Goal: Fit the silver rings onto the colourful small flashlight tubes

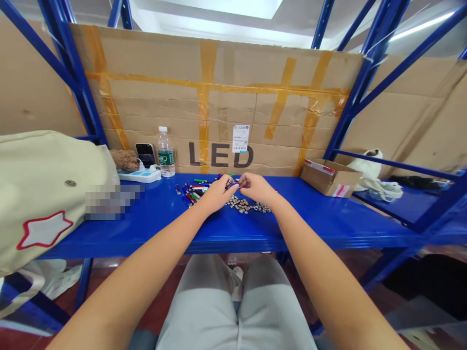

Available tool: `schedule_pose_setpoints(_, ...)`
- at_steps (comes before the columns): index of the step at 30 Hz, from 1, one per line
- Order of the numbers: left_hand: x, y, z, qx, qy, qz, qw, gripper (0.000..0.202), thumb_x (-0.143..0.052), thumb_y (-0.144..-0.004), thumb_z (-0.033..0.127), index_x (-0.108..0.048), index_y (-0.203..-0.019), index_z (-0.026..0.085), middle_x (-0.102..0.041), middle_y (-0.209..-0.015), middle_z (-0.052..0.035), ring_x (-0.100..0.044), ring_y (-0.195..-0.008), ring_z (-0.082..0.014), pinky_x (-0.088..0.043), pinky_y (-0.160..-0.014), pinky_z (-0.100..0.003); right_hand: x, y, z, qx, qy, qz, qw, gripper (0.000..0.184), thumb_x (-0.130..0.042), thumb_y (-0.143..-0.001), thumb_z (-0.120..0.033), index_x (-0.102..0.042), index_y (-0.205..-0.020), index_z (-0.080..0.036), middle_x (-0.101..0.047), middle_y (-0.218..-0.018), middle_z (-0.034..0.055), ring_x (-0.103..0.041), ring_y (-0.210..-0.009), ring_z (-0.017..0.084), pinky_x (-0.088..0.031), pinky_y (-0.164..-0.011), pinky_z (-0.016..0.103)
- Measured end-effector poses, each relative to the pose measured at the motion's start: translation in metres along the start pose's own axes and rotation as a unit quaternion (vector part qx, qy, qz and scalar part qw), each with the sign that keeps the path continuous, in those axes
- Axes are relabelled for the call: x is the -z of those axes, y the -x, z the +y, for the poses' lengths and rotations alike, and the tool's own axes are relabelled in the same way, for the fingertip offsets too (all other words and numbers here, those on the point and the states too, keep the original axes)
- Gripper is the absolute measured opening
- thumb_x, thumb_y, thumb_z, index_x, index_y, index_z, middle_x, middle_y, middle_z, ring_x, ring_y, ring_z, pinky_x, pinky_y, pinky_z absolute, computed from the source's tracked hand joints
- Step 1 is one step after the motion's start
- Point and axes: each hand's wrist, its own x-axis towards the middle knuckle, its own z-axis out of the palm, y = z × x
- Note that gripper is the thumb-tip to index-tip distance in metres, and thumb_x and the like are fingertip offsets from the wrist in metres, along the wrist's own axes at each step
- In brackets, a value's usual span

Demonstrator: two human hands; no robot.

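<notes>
My left hand and my right hand meet above the middle of the blue shelf. Their fingertips are pinched close together around something small, of which only a little red and a shiny bit show; its kind is hidden. Beside and behind my left hand lies a heap of slim coloured tubes in blue, green, red and white. Just below the fingers are small round metal pieces, spread in a loose pile. Another cluster of silvery metal pieces lies under my right wrist.
A cream bag takes up the left end. Near the cardboard wall stand a water bottle, a phone and a white power strip. An open cardboard box sits at the right, by the blue rack post.
</notes>
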Motion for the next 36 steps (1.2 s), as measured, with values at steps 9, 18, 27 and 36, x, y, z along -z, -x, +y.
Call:
schedule_pose_setpoints(9, -0.001, -0.006, -0.005, 0.022, -0.011, -0.023, 0.999, 0.024, -0.046, -0.091, 0.031, -0.050, -0.070, 0.019, -0.059, -0.066, -0.0006, -0.054, -0.065, -0.0166, -0.036, -0.061, -0.027, -0.030, 0.003, -0.001, 0.049, -0.018, 0.048, 0.998, 0.031, -0.055, -0.073, -0.016, -0.056, -0.104, -0.016, -0.066, -0.085, 0.0014, -0.056, -0.069, 0.013, -0.044, -0.069, 0.026)
schedule_pose_setpoints(18, 0.001, -0.009, -0.005, 0.208, 0.330, -0.029, 0.920, 0.029, -0.043, -0.098, 0.030, -0.051, -0.074, 0.015, -0.060, -0.058, 0.0000, -0.053, -0.048, -0.0077, -0.039, -0.049, -0.019, -0.030, 0.012, -0.010, 0.058, 0.154, -0.006, 0.986, 0.020, -0.050, -0.090, -0.028, -0.056, -0.107, -0.017, -0.069, -0.106, 0.0102, -0.063, -0.092, 0.020, -0.043, -0.077, 0.028)
schedule_pose_setpoints(27, 0.001, -0.008, -0.007, 0.184, 0.299, -0.045, 0.935, 0.020, -0.054, -0.093, 0.026, -0.052, -0.078, 0.014, -0.062, -0.063, 0.0012, -0.048, -0.040, -0.0043, -0.035, -0.038, -0.016, -0.026, 0.014, -0.017, 0.003, 0.246, -0.015, 0.969, 0.024, -0.036, -0.098, -0.030, -0.056, -0.103, -0.018, -0.071, -0.099, 0.0103, -0.066, -0.085, 0.022, -0.040, -0.071, 0.028)
schedule_pose_setpoints(36, 0.005, -0.009, -0.005, 0.226, 0.389, -0.042, 0.892, 0.027, -0.056, -0.092, 0.037, -0.054, -0.076, 0.014, -0.055, -0.055, 0.0023, -0.036, -0.035, -0.0026, -0.025, -0.034, -0.015, -0.030, 0.011, -0.011, 0.031, 0.170, 0.004, 0.985, 0.023, -0.037, -0.099, -0.031, -0.055, -0.093, -0.019, -0.069, -0.095, 0.0090, -0.062, -0.086, 0.019, -0.039, -0.073, 0.027)
